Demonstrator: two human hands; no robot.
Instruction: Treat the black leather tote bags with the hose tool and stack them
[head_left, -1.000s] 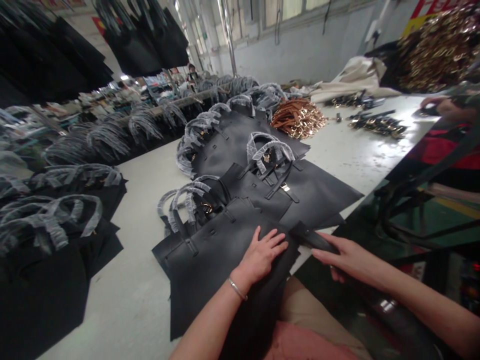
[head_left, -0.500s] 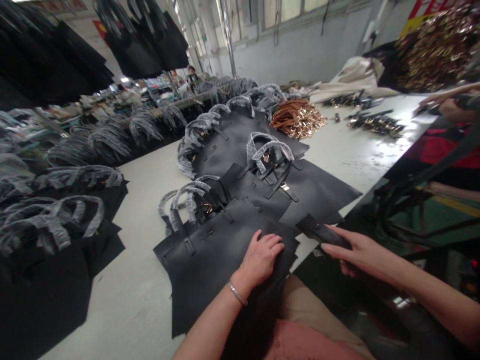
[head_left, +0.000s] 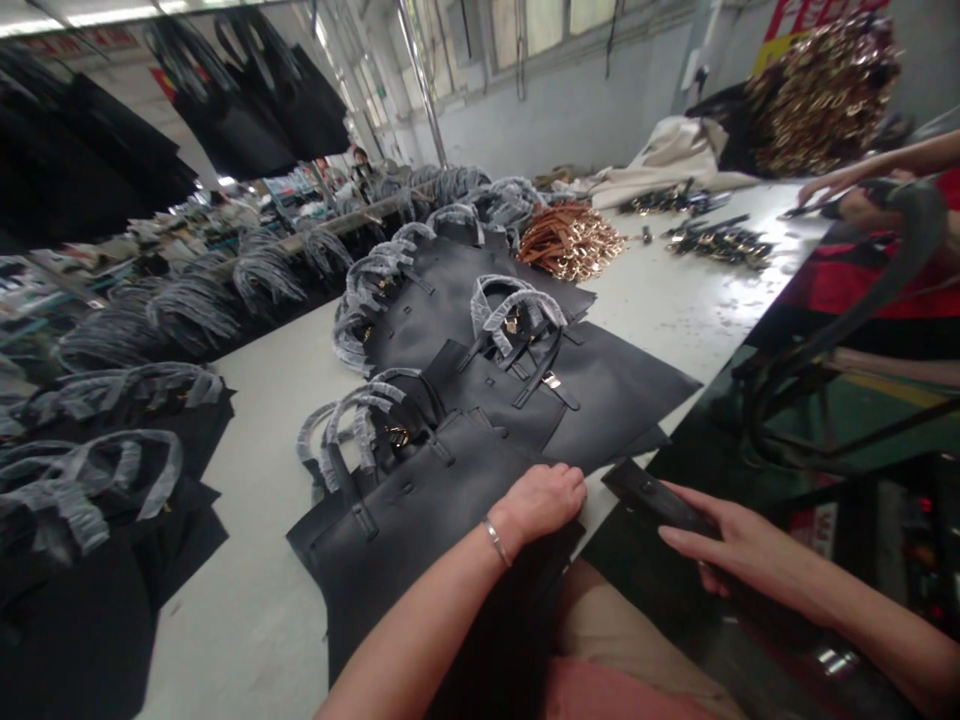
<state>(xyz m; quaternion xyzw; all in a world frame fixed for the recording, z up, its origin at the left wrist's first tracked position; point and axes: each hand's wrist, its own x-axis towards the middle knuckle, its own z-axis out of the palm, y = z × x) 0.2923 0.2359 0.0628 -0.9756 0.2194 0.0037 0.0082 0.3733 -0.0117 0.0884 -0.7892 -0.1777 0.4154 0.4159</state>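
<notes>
My left hand (head_left: 546, 496), with a silver bangle at its wrist, lies at the right edge of a black leather bag panel (head_left: 427, 520). Its fingers curl over that edge and are closed on it. Pale-wrapped handles (head_left: 367, 408) stand up from the panel's far side, with a gold clasp (head_left: 397, 436) between them. In my right hand (head_left: 739, 540) is a black tool (head_left: 660, 497) with a broad, flat end pointing left at the panel. A gap separates the tool from the panel. Its rear part is lost in the dark below my hand.
More black bag panels (head_left: 615, 385) overlap beyond on the white table (head_left: 255, 440). Brown straps with gold hooks (head_left: 570, 243) lie farther back. Bags with wrapped handles (head_left: 90, 480) line the left. A co-worker's hand (head_left: 832, 185) is at the far right, behind a dark curved bar (head_left: 885, 270).
My left hand has gone from lying on the panel to curling over its right edge. The tool remains in my right hand. The view has shifted slightly right.
</notes>
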